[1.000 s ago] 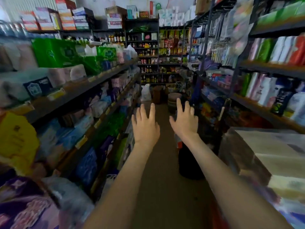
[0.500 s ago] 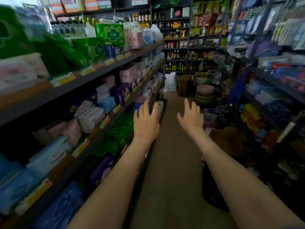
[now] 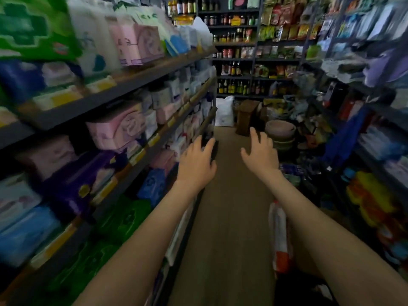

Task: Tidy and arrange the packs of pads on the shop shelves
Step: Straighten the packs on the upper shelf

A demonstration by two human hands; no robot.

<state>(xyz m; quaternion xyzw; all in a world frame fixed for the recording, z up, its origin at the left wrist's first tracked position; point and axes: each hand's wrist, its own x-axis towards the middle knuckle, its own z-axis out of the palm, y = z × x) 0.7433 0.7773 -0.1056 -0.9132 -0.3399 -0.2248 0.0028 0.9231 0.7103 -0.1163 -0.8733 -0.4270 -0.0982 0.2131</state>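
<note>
My left hand [image 3: 196, 161] at 11 o'clock and right hand [image 3: 260, 152] at 1 hang over the aisle, fingers loose, holding nothing. The packs of pads [image 3: 117, 127] crowd the left shelves [image 3: 132, 85] at 9 to 10. A careless reach could drag neighbouring packs off the edge. I can't see what the stacked basins [image 3: 280, 133] at 1 hold.

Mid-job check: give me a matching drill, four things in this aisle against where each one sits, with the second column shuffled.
Things:
1 pink pack
2 purple pack
3 white sack
4 stacked basins

Places:
A floor, far end of the aisle, by the left shelving
B floor, right side, beyond the right hand
C left shelving, third shelf down in view
D left shelving, second shelf down in view

Pairs: 1-D, 2-C, 3-A, 4-B
</note>
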